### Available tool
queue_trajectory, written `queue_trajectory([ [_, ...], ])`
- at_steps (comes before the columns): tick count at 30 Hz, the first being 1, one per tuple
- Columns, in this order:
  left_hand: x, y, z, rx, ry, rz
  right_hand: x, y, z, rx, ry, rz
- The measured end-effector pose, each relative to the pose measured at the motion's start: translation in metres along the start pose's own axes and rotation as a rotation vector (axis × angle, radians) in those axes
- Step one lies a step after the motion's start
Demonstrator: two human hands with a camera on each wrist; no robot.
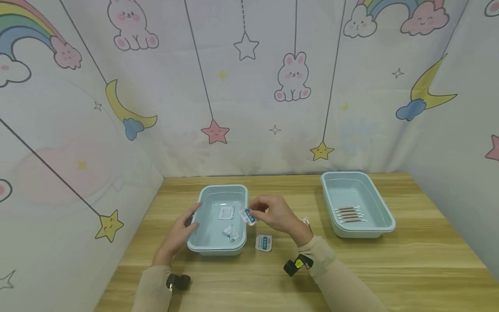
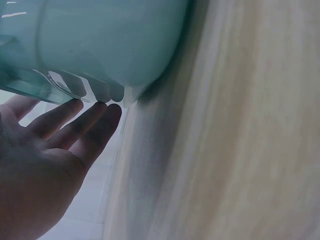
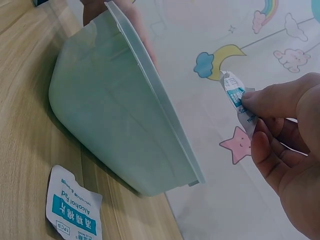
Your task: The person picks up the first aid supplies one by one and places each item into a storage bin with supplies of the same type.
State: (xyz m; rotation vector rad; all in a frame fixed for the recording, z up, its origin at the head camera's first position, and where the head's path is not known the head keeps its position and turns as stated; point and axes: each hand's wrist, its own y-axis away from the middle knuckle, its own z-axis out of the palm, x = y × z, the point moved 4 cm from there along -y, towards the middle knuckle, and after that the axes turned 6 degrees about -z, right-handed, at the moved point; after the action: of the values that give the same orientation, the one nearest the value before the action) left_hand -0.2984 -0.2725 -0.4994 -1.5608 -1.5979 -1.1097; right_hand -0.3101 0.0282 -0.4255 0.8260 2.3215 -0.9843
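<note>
My right hand (image 1: 277, 213) pinches a small alcohol pad packet (image 1: 248, 216) between thumb and fingers, just above the right rim of the left light-blue tub (image 1: 218, 248). White-and-blue lettering shows on the packet in the right wrist view. My left hand (image 1: 176, 237) rests against the tub's left side; the left wrist view has its fingers extended, tips at the outer wall. Inside the tub lie one flat packet (image 1: 226, 212) and one crumpled-looking packet (image 1: 231, 233). Another alcohol pad packet (image 3: 74, 207) lies on the table right of the tub.
A second light-blue tub (image 1: 380, 229) stands at the right, with several cotton swabs (image 1: 351, 215) inside. Something whitish (image 1: 306, 222) shows partly behind my right wrist. The wood-grain table (image 1: 249, 281) meets a patterned cloth backdrop (image 1: 257, 160) at the back and sides.
</note>
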Motion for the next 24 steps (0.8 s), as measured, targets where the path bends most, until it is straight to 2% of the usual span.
queue_trajectory([
  [8,0.001,0.0,0.0,-0.003,0.009,0.005,-0.001,-0.001,0.0,0.006,-0.003,-0.005],
  [14,0.0,0.001,0.0,-0.001,-0.012,-0.022,-0.002,-0.001,0.002,0.004,-0.012,-0.006],
  [18,0.011,0.007,0.0,-0.007,-0.011,-0.043,-0.003,-0.001,0.002,0.008,-0.01,-0.002],
  [24,0.033,0.02,0.0,-0.012,-0.011,-0.042,-0.003,-0.004,0.004,0.016,0.005,0.012],
])
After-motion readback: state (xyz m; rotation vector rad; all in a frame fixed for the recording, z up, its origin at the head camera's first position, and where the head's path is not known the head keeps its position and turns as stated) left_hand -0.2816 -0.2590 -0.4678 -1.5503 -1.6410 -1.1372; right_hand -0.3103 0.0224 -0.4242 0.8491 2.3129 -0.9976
